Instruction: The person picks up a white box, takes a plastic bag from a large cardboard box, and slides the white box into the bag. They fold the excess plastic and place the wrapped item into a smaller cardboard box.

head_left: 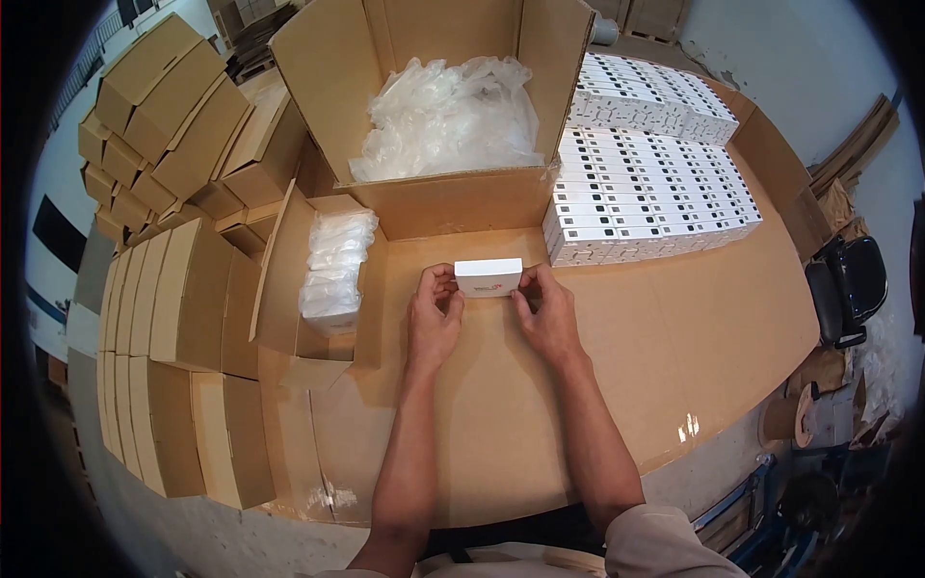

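A small white box (488, 278) with a little red mark is held upright between my two hands, above the cardboard-covered table (501, 385). My left hand (436, 310) grips its left end, thumb in front and fingers curled. At the right end, my right hand (546, 310) pinches it in the same way. An open carton (371, 337) to the left holds a row of items in clear plastic wrap (337, 260). Behind my hands, a large open carton (453, 204) contains a heap of clear plastic bags (448, 120).
Stacked white boxes (655, 193) cover the back right of the table. Brown cartons (183, 299) are piled at the left, with more (164, 96) behind. A black chair (848, 289) and a cable spool (788, 420) stand beyond the right edge.
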Tool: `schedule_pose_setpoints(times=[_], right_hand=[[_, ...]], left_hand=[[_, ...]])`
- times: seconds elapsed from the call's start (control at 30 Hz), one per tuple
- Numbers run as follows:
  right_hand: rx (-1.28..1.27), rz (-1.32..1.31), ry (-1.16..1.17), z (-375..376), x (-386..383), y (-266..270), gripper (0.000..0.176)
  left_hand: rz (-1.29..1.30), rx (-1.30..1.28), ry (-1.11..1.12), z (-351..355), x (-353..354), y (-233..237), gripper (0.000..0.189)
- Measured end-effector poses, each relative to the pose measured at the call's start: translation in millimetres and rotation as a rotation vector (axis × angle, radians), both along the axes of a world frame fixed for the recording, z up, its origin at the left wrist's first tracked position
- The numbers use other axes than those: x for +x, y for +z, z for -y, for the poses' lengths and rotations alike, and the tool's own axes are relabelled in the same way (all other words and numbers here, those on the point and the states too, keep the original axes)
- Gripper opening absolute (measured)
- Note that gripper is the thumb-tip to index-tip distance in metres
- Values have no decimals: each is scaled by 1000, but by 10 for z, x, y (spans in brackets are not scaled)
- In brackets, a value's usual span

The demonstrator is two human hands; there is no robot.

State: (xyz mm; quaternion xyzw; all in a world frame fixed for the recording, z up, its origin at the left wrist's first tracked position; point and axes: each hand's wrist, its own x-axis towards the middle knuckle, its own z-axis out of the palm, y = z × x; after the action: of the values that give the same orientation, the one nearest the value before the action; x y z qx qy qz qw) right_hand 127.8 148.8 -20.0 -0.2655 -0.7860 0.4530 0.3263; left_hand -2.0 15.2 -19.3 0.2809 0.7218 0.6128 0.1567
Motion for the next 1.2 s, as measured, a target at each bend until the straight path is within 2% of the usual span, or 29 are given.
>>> schedule_pose_setpoints(times=[0.2, 0.3, 0.5, 0.6, 0.77, 0.9, 1.07, 1.13, 1.2], right_hand=[[0, 5, 3, 1, 3, 26, 21], [-10, 43, 27, -18, 16, 32, 23], [-2, -35, 46, -31, 23, 17, 28], [-40, -20, 38, -43, 30, 15, 27], [-20, -25, 46, -80, 58, 2, 27], [-50, 37, 67, -115, 78, -7, 23], [-18, -14, 68, -122, 63, -84, 22], [-14, -6, 70, -119, 60, -76, 22], [-16, 17, 68, -118, 60, -53, 24]], left_hand=[[-2, -11, -10, 1, -8, -13, 33], [-83, -56, 6, 7, 4, -25, 39], [-54, 45, 9, -2, -10, -82, 46], [-11, 160, 93, -20, -33, -99, 47], [-160, 204, 247, 17, 44, 89, 40], [-359, 186, 248, -77, 22, 346, 28], [-690, 126, 156, -624, -373, 1253, 28], [-869, 71, 21, -887, -812, 1356, 33], [-799, -193, -230, -1105, -1270, 1328, 49]])
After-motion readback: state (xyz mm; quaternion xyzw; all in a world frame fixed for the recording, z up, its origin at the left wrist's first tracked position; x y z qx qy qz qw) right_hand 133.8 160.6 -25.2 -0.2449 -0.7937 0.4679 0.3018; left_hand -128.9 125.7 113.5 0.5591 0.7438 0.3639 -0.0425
